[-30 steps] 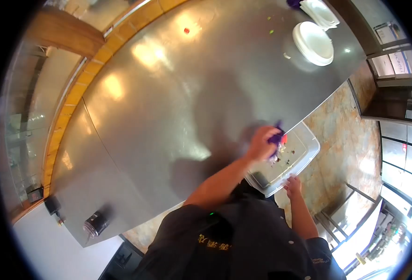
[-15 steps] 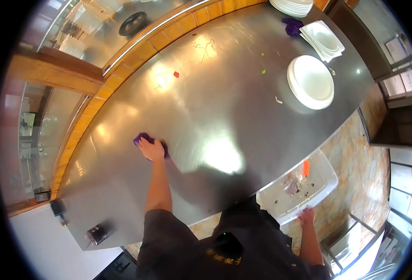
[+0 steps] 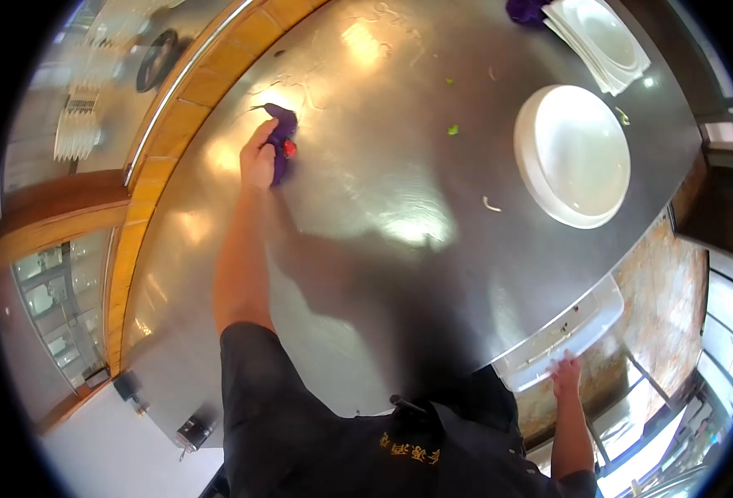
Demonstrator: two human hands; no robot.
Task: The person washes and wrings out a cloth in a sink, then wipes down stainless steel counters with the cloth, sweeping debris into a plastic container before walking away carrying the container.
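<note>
My left hand is closed on a purple cloth, pressed to the steel table near its far left side. A small red scrap lies right against the cloth's edge. Down at the right, my right hand grips the rim of a clear plastic tub held against the table's near edge. Dark food bits show inside the tub, and the tabletop hides part of it.
White round plates are stacked on the right. Behind them sit square white dishes and another purple cloth. Green scraps and a pale scrap dot the steel. A dark can stands at lower left.
My left hand has pushed the cloth forward across the table, reaching the red scrap. The view has shifted and leaned forward. My right hand still holds the tub, now more under the table edge.
</note>
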